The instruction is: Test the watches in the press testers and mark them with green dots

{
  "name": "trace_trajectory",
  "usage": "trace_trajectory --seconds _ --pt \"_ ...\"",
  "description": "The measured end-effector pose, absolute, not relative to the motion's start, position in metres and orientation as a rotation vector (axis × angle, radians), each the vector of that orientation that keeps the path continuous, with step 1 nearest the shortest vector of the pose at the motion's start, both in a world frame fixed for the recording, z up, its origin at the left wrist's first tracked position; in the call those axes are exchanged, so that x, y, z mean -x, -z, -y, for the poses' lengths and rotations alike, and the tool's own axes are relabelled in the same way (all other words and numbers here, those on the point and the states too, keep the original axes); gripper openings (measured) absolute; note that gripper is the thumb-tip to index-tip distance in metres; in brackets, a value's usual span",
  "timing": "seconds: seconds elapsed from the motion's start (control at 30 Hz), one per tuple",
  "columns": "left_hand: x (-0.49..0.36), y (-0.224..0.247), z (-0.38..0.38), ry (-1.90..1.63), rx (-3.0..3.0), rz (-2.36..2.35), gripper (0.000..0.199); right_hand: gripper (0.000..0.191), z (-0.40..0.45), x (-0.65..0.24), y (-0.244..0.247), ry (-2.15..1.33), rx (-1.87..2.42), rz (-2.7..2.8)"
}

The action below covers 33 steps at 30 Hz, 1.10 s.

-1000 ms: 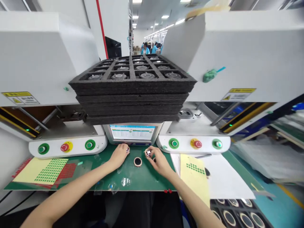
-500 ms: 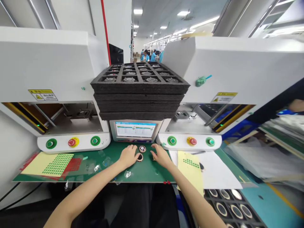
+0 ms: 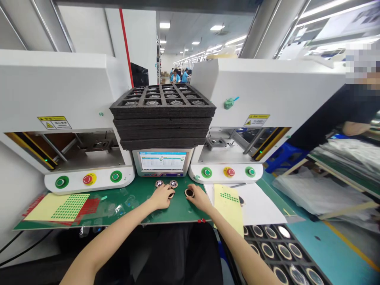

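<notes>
My left hand (image 3: pixel 162 197) is on the green bench mat, its thumb and fingers closed around a small round black part with a pale rim (image 3: pixel 171 195), which they partly cover. My right hand (image 3: pixel 200 199) pinches another round black part with a pale rim (image 3: pixel 189 192) at its edge, tilted on or just over the mat. Just beyond my left fingers lie two round parts with white marks on dark faces, a left one (image 3: pixel 159 183) and a right one (image 3: pixel 173 184).
A screen (image 3: pixel 162 161) and stacked black foam trays (image 3: pixel 163 124) stand ahead, between two white press machines with buttons. Yellow sticker sheets (image 3: pixel 56 206) lie at left and right. A tray of ringed parts (image 3: pixel 274 253) sits low right. A person in dark clothing (image 3: pixel 329 113) is at right.
The view has shifted to the right. My right hand now shows a round part in its fingers. My left fingers have closed over a round part, and a second white-marked part shows beyond them.
</notes>
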State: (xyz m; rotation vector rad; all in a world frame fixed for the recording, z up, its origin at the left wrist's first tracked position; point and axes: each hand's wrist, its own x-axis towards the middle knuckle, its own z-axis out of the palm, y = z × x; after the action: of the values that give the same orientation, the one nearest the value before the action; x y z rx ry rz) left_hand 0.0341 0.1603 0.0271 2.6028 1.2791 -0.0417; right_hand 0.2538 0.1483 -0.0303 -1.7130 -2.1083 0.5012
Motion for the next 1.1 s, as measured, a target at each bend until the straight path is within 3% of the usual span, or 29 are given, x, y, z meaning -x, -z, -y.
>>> trace_trajectory --seconds 0.23,0.47,0.57,0.77,0.93,1.1 --pt "-0.031 -0.03 -0.159 0.049 -2.546 -1.436 0.035 0.031 -0.148 -0.259 0.032 -0.563 1.664 2.122" --pt "-0.027 -0.033 -0.172 -0.047 -2.535 -1.151 0.027 0.032 -0.151 -0.259 0.032 -0.608 1.673 2.115" --pt "-0.028 -0.043 -0.168 -0.233 -2.511 -1.082 0.029 0.032 -0.152 -0.26 0.031 -0.63 1.687 2.09" --pt "-0.027 -0.097 -0.115 -0.754 -2.431 -0.88 0.053 0.031 -0.152 -0.261 0.032 -0.668 1.685 2.038" --pt "-0.027 -0.146 -0.08 -1.259 -2.375 -0.47 0.062 0.03 -0.152 -0.262 0.036 -0.695 1.67 2.015" --pt "-0.029 -0.165 -0.072 -1.36 -2.223 -0.357 0.064 0.03 -0.152 -0.262 0.037 -0.713 1.663 2.009"
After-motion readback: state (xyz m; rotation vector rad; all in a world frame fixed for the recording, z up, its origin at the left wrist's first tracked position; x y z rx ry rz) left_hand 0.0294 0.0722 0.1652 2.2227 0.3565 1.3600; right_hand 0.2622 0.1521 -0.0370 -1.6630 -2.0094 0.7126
